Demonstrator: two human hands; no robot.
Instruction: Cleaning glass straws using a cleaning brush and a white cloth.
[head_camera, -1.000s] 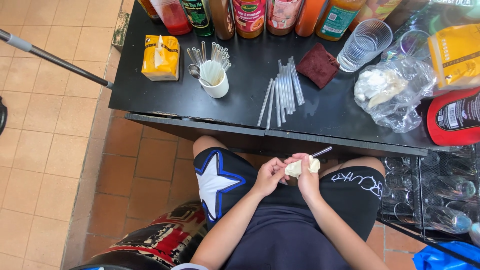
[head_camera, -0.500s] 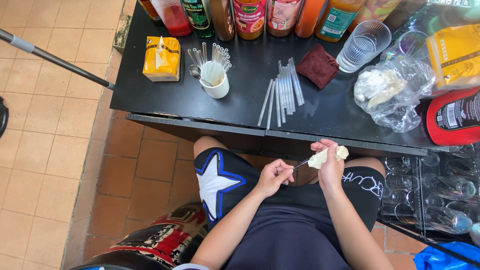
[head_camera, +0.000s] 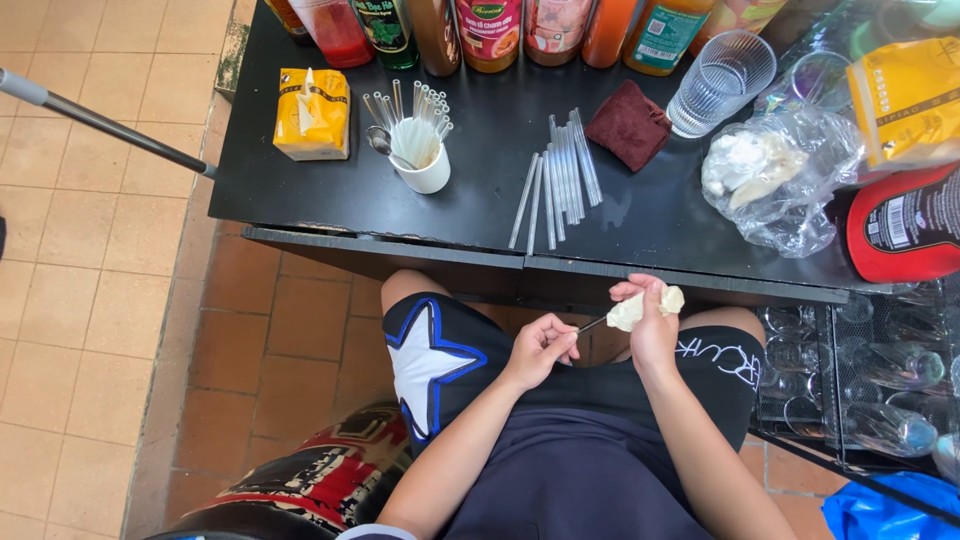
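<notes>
Mid-wipe on a straw (head_camera: 592, 324): thin, clear, rigid plastic, low over lap just below black table (head_camera: 300, 190) edge. Left hand (head_camera: 540, 350) pinched on near end. Right hand (head_camera: 652, 322) clenched round crumpled soft white cloth (head_camera: 640, 306) wrapping far end. Next probably needs steady pinch, cloth slid along. Finished-looking straws (head_camera: 560, 180) loose on tabletop, more upright in white cup (head_camera: 428, 172).

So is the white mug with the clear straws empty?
No, the white mug on the black table holds clear straws and a spoon.

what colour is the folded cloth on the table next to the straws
The folded cloth is dark red, a maroon shade, seen clearly in the head view.
</notes>
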